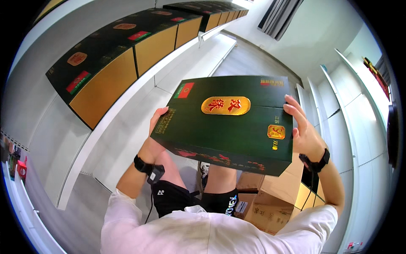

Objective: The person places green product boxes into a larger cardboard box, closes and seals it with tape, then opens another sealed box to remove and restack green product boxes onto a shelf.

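Note:
A large dark green gift box (228,129) with a gold oval emblem is held up in front of me, off the shelves. My left hand (157,127) grips its left end, with the thumb near the top edge and the other fingers hidden by the box. My right hand (303,131) is wrapped round the right end, fingertips on the edge. Each wrist wears a black strapped device. On the shelf to the left, a row of similar dark boxes (105,38) shows gold sides.
A white shelf (127,99) runs along the left, with a lower level under it. An opened cardboard carton (275,199) stands on the floor by my right leg, a gold-sided box (301,197) beside it. More white shelving (359,131) lines the right. A grey curtain (281,17) hangs at the back.

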The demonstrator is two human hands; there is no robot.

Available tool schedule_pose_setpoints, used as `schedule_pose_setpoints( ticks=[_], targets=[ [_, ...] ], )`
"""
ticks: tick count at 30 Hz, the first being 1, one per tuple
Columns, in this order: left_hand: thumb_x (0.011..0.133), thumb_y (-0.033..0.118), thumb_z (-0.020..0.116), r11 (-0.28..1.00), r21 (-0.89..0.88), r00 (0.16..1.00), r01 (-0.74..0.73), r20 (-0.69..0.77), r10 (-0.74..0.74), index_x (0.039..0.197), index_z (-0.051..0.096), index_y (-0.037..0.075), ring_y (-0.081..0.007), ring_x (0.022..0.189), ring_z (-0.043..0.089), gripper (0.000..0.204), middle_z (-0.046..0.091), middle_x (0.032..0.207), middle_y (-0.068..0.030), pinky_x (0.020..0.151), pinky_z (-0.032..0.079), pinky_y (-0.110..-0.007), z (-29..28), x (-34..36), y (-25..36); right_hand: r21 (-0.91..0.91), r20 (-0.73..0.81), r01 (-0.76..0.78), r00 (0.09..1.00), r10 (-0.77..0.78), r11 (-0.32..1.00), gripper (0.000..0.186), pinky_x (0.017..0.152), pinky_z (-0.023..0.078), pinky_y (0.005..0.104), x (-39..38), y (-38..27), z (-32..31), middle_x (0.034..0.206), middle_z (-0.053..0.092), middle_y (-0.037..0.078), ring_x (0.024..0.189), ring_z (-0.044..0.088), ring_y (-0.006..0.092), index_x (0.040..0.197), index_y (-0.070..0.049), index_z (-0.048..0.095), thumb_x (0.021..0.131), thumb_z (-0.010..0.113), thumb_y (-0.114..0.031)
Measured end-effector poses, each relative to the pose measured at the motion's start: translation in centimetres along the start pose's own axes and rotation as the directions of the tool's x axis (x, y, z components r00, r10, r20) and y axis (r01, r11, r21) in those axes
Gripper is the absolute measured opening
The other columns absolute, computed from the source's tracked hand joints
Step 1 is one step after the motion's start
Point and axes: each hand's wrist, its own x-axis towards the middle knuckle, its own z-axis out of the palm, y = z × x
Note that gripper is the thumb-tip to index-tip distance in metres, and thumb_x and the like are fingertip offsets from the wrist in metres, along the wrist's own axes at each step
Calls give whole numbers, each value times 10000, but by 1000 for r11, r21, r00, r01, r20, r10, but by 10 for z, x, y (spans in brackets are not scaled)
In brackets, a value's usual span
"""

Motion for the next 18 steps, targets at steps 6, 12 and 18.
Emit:
schedule_pose_setpoints(
  ticks=[6,12,18],
  targets=[
    [939,357,489,994,-107,992,38,-114,-50,1223,601,-24,-232,893,706,488,699,1100,-162,800,579,-325,-11,14,-6,6,20,8,1000,-8,1000,1168,1081,394,589,11,42,20,1491,349,201,1330,438,455,1562,-355,70,694,795,-61],
    [910,411,483,977,-195,994,-82,-89,66,1238,595,3,-231,938,686,536,685,1125,-144,835,562,-321,-4,20,-10,313,-81,-349,917,391,884,998,1055,439,416,28,57,40,1527,355,173,1339,458,366,1555,-217,262,735,815,-86],
    [919,467,486,951,-249,981,-181,24,193,1252,587,24,-238,997,659,563,670,1176,-135,895,526,-344,18,20,-9,849,429,-35,630,648,-527,604,1048,443,473,-15,20,59,1406,522,137,1273,528,260,1412,-34,458,1012,457,-488]
  ],
)
